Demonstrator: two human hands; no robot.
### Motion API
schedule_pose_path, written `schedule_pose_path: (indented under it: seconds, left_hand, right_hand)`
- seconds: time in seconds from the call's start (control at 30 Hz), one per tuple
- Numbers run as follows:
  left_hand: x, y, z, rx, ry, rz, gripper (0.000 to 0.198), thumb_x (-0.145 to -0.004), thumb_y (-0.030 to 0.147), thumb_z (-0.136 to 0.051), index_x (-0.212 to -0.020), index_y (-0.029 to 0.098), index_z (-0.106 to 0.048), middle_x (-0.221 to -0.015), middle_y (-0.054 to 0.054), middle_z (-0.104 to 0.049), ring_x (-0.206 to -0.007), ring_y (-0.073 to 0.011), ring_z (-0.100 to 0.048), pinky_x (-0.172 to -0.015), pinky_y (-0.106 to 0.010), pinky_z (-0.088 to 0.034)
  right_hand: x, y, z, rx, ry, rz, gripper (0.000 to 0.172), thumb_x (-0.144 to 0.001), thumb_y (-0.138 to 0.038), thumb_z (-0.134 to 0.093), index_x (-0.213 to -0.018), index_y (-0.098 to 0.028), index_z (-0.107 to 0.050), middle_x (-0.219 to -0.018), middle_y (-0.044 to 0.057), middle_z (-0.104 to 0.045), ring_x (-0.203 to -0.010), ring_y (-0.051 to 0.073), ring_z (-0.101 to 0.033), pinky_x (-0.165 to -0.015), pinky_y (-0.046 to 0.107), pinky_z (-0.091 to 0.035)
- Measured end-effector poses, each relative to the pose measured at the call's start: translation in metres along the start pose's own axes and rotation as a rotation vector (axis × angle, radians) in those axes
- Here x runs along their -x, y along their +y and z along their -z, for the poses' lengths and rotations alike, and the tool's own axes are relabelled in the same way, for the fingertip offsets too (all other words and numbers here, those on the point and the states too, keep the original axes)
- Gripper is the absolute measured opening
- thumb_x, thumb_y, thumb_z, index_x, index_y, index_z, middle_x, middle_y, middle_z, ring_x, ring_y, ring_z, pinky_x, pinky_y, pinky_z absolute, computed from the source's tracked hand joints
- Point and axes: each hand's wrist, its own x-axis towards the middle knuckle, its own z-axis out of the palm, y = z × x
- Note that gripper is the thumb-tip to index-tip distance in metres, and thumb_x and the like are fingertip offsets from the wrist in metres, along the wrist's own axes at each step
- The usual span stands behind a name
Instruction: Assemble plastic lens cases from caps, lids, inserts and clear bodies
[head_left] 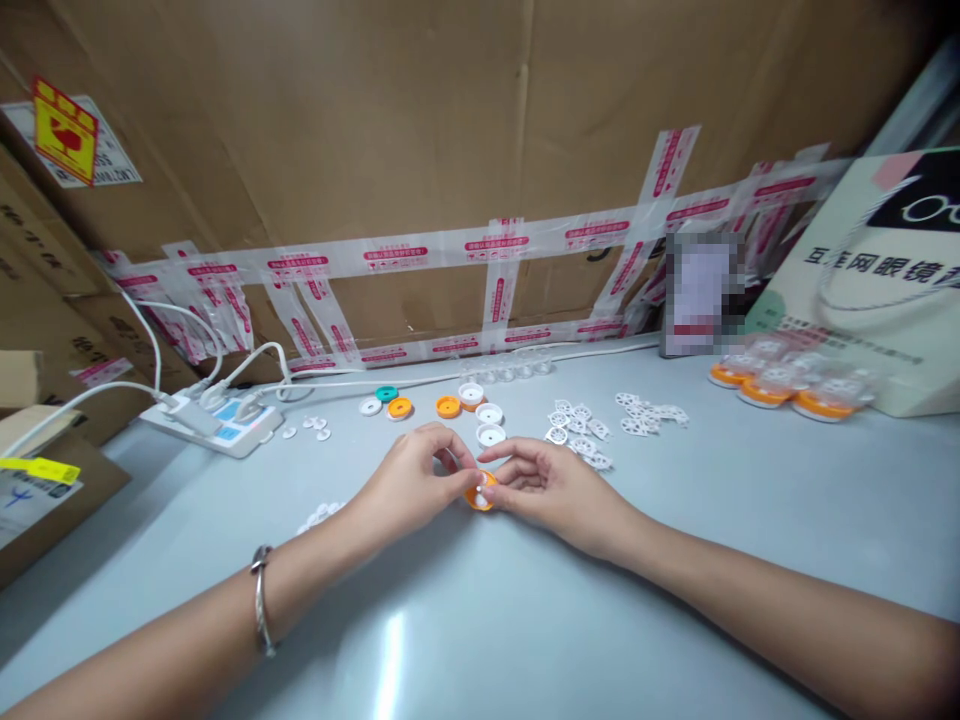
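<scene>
Between my two hands is a small round orange cap [481, 503] with white pieces inside it. My left hand [424, 470] pinches its left side with thumb and forefinger. From the other side, my right hand [551, 490] has its thumb and fingers closed on the cap's right edge. Just beyond stand white round caps [491, 435], an orange cap [448, 406] and another orange cap [400, 408] beside a green one [386, 394]. White spoked plastic pieces [577, 425] lie in a loose pile right of my right hand. Small white parts [321, 515] are partly hidden behind my left forearm.
A white power strip [217, 425] with plugged cables sits at the left, small white discs [322, 434] near it. Large taped cardboard [360, 120] walls the back. Right are a phone-like blurred object [701, 295], orange-based clear assemblies [825, 403] and a paper bag [862, 300].
</scene>
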Motion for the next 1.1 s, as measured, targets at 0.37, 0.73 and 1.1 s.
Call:
schedule_pose_path:
  seconds: [0.37,0.73,1.1]
  left_hand:
    - [-0.002,-0.007,0.0,0.269,-0.014,0.059,0.017,-0.068,0.026,-0.066,-0.07,0.014,-0.054,-0.065,0.0,-0.062,-0.06,-0.0105,-0.057,-0.055,-0.022,-0.042]
    - [-0.014,-0.006,0.014,0.071,0.085,-0.042,0.018,-0.077,0.031,-0.056,-0.08,0.014,-0.06,-0.083,-0.005,-0.066,-0.075,-0.0151,-0.06,-0.069,-0.028,-0.045]
    - [-0.041,-0.004,-0.008,-0.331,0.035,-0.238,0.033,-0.07,0.043,-0.062,-0.085,0.015,-0.053,-0.085,-0.006,-0.061,-0.074,-0.0196,-0.056,-0.062,-0.029,-0.041]
  right_hand:
    - [-0.002,-0.001,0.002,-0.167,-0.016,-0.057,0.036,-0.064,-0.032,-0.072,-0.093,-0.017,-0.058,-0.074,0.001,-0.07,-0.072,0.012,-0.067,-0.075,0.027,-0.051]
    - [0.001,-0.008,0.01,-0.282,-0.01,-0.181,0.038,-0.06,-0.031,-0.077,-0.091,-0.013,-0.062,-0.08,0.006,-0.071,-0.076,0.013,-0.067,-0.081,0.028,-0.053]
    - [0.002,-0.02,0.033,-0.224,0.106,-0.041,0.036,-0.066,-0.033,-0.073,-0.096,-0.015,-0.064,-0.081,0.005,-0.071,-0.072,0.012,-0.066,-0.078,0.028,-0.053]
